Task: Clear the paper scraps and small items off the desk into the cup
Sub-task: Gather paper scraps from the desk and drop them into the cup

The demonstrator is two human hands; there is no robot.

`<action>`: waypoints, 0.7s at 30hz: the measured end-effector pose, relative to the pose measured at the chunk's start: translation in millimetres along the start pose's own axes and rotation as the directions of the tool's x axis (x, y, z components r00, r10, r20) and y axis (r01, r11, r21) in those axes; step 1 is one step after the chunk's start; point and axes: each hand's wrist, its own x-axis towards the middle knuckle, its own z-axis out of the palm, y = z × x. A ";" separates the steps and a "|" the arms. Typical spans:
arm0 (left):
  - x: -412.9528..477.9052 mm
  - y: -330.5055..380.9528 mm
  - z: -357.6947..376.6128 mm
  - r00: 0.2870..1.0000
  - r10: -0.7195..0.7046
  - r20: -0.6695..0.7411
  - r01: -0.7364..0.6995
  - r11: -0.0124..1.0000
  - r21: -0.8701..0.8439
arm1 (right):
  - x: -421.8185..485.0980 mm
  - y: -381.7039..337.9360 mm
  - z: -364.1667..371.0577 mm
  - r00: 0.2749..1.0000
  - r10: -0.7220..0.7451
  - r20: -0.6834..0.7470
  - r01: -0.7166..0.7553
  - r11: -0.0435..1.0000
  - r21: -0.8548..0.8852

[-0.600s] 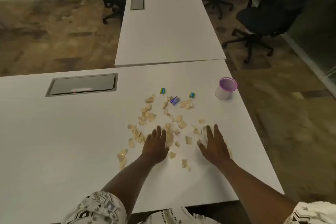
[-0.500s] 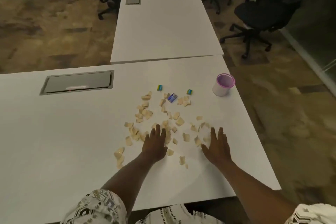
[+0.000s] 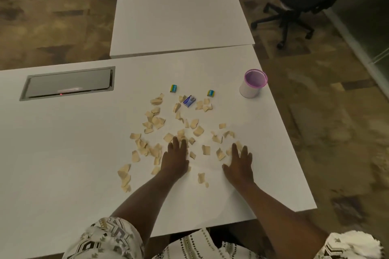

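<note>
Short white sleeves (image 3: 109,239) with black-and-tan geometric print; forearms bare; left hand (image 3: 175,161) and right hand (image 3: 240,167) ungloved.

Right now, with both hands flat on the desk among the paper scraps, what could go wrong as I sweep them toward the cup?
1. The cup stands close to the desk's right edge; a hard push could knock it off.
2. The paper scraps are spread wider than both hands; some near the left hand could get left behind.
3. Scraps by the right hand could slide off the edge.
</note>
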 end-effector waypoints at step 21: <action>18.1 10.0 4.2 0.998 -0.011 -0.063 0.008 0.999 -0.039 | 50.1 -51.1 -8.9 0.889 -0.458 0.030 0.447 0.849 -0.282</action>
